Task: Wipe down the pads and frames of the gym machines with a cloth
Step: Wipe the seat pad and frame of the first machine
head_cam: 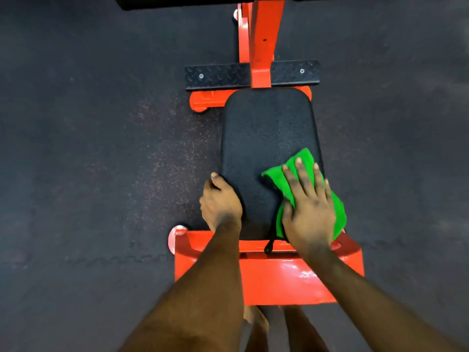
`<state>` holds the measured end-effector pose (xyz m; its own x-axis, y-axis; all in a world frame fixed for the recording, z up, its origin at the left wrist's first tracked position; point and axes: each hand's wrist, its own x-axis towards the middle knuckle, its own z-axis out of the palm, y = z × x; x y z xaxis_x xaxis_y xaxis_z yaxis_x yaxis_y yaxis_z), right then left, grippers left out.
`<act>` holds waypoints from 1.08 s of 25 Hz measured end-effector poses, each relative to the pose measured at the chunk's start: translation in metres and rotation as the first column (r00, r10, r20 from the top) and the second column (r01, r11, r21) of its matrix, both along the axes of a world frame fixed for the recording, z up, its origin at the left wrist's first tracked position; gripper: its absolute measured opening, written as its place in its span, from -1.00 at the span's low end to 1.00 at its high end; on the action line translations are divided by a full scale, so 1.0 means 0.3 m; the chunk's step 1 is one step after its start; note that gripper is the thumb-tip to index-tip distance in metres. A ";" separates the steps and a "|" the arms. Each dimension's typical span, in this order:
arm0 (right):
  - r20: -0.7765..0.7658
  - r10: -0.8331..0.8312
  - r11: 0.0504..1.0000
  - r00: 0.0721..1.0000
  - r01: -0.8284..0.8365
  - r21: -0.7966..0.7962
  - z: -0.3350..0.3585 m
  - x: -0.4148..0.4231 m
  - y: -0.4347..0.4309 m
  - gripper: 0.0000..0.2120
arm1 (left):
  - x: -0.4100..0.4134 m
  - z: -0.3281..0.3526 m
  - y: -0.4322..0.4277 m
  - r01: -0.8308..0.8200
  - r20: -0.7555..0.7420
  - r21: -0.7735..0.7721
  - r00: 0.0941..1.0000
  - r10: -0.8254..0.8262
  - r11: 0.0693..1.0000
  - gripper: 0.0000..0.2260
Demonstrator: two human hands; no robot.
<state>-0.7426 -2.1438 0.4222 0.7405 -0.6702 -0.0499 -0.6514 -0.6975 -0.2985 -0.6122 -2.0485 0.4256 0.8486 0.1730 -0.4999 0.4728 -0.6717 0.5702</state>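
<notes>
A black seat pad (264, 138) sits on a bright orange machine frame (274, 280), seen from above. My right hand (308, 207) lies flat with straight, spread fingers on a green cloth (286, 174), pressing it onto the pad's near right part. The cloth spills over the pad's right edge. My left hand (220, 203) grips the pad's near left edge, thumb on top and fingers curled under the side.
An orange upright post (264, 39) rises beyond the pad, crossed by a black tread-plate footrest (220, 76). Another black pad edge (177, 1) shows at the top. Dark speckled rubber flooring (88, 161) surrounds the machine. My bare feet (256, 323) stand below the frame.
</notes>
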 end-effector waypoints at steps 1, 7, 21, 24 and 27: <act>-0.020 -0.012 1.000 1.000 0.012 -0.006 -0.003 -0.017 0.019 -0.29 | 0.001 -0.004 -0.001 0.000 0.001 0.005 1.000 0.000 1.000 -0.53; 0.026 -0.078 0.997 0.997 0.078 -0.005 -0.018 0.193 -0.124 -0.38 | 0.002 -0.027 0.005 0.004 0.011 0.021 1.000 -0.005 1.000 -0.54; 0.112 -0.005 0.999 0.994 0.000 0.042 -0.004 -0.026 -0.038 -0.34 | -0.020 0.001 0.007 0.014 0.036 -0.024 0.999 -0.013 1.000 -0.51; 0.078 -0.036 0.999 0.996 0.033 0.037 -0.013 -0.040 -0.017 -0.34 | -0.014 -0.010 0.003 0.021 0.050 -0.007 0.999 -0.021 1.000 -0.52; 0.082 -0.069 0.997 0.994 0.066 0.047 -0.018 0.114 -0.106 -0.36 | -0.014 -0.019 0.003 0.021 0.062 0.009 0.998 -0.022 1.000 -0.53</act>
